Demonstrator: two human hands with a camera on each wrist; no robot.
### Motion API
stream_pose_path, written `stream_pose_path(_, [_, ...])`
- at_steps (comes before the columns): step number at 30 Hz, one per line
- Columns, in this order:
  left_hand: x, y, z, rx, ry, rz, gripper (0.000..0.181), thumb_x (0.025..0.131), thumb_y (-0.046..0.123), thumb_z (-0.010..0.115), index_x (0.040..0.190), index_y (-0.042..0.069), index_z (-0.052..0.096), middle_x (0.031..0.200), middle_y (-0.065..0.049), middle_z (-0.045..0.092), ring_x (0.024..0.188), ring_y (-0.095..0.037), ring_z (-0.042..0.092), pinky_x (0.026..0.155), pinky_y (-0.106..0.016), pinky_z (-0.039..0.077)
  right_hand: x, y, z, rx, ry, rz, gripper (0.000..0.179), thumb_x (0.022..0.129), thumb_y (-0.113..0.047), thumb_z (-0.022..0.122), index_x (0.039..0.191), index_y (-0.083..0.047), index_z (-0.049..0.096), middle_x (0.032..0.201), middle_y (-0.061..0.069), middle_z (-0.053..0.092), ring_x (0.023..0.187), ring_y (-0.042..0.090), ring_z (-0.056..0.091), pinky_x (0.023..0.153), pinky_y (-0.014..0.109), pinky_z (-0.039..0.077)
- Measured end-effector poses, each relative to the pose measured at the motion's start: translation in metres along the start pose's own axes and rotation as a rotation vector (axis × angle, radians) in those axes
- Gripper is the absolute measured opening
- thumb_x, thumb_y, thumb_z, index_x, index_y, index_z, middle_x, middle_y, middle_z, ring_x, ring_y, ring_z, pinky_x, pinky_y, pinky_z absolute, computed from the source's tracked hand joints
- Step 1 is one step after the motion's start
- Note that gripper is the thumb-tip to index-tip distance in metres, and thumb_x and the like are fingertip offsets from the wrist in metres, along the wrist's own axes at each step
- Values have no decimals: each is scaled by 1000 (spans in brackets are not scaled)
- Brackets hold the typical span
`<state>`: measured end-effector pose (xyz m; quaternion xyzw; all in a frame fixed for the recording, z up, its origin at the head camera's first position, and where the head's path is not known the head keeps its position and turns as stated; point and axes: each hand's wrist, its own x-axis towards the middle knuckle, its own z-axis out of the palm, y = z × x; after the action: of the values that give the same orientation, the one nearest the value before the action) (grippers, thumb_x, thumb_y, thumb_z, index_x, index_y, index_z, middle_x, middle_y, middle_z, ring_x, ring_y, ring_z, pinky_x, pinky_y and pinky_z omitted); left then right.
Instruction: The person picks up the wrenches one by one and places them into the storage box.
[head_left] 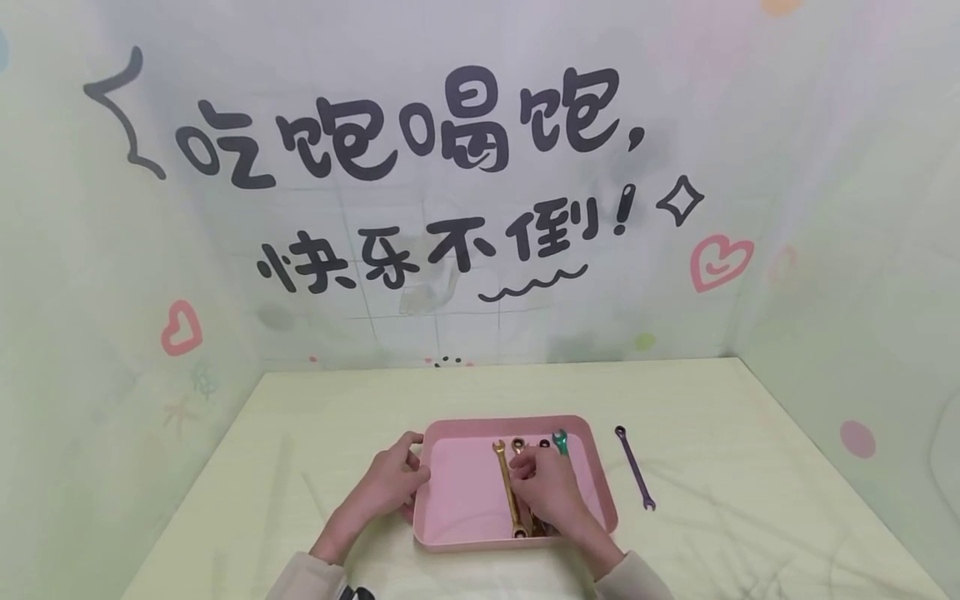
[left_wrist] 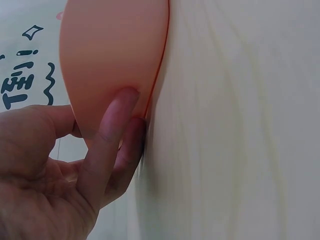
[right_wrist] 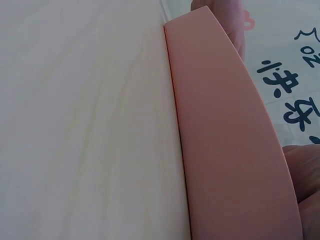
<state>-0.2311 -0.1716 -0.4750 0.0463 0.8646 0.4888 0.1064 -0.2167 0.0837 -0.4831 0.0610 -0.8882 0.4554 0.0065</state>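
Note:
My left hand [head_left: 390,479] grips the left wall of a shallow pink tray [head_left: 457,546]. In the left wrist view its thumb and fingers bend around the tray's corner [left_wrist: 115,50]. Inside the tray, my right hand [head_left: 551,487] has curled fingers over a copper-coloured wrench [head_left: 518,445], whose ring end shows just beyond the fingertips. Left of that lies a gold combination wrench [head_left: 507,487]. A green wrench [head_left: 560,442] and a dark ring end [head_left: 544,444] show past the knuckles, their shafts mostly hidden. The right wrist view mainly has the tray's outer wall [right_wrist: 225,125].
A purple wrench [head_left: 635,468] lies on the pale wooden table [head_left: 337,417], right of the tray. A printed backdrop [head_left: 450,333] with dark lettering rises behind the table, with side panels left and right. The tray's left half shows bare floor.

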Motion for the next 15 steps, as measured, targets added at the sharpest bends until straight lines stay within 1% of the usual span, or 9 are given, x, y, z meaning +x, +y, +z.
stream_pose_path(3, [0, -1, 0, -11, -9, 2, 59, 89, 8, 56, 145, 0, 39, 102, -17, 56, 62, -20, 65, 45, -38, 62, 0, -1, -3, 2, -3, -11, 15, 83, -2, 67, 97, -2, 71, 80, 2, 67, 71, 11, 59, 52, 18, 53])
stream_pose_path(5, [0, -2, 0, -14, -11, 4, 60, 89, 7, 56, 145, 0, 38, 103, -18, 56, 62, -20, 66, 45, -38, 62, 2, -1, -8, 25, -10, -45, 14, 84, -3, 66, 97, -1, 71, 81, 3, 67, 68, 12, 61, 51, 18, 54])
stream_pose_path(8, [0, -3, 0, -19, -10, 3, 60, 89, 7, 56, 145, 0, 38, 103, -18, 56, 62, -20, 66, 45, -38, 62, 6, 0, -21, 25, 11, -106, 12, 86, -6, 67, 95, -2, 72, 80, 4, 69, 62, 11, 63, 49, 19, 55])
stream_pose_path(10, [0, -3, 0, -20, -10, 2, 59, 89, 7, 56, 145, 1, 39, 103, -18, 56, 62, -20, 66, 45, -39, 62, 8, 0, -32, 43, 28, -112, 11, 86, -5, 67, 95, -1, 72, 80, 6, 70, 59, 11, 63, 47, 20, 57])
stream_pose_path(12, [0, -3, 0, -20, -11, 1, 59, 89, 7, 56, 145, 1, 39, 104, -18, 56, 63, -20, 66, 46, -39, 62, 10, 2, -44, 35, 59, -88, 12, 86, -3, 66, 97, -2, 72, 79, 6, 69, 59, 12, 63, 48, 21, 58])
stream_pose_path(15, [0, -3, 0, -18, -12, 3, 59, 89, 7, 56, 145, 1, 39, 104, -18, 56, 63, -20, 66, 46, -38, 62, 13, 6, -64, 9, 91, -10, 13, 87, -3, 66, 99, -2, 72, 79, 6, 68, 59, 12, 62, 49, 22, 58])
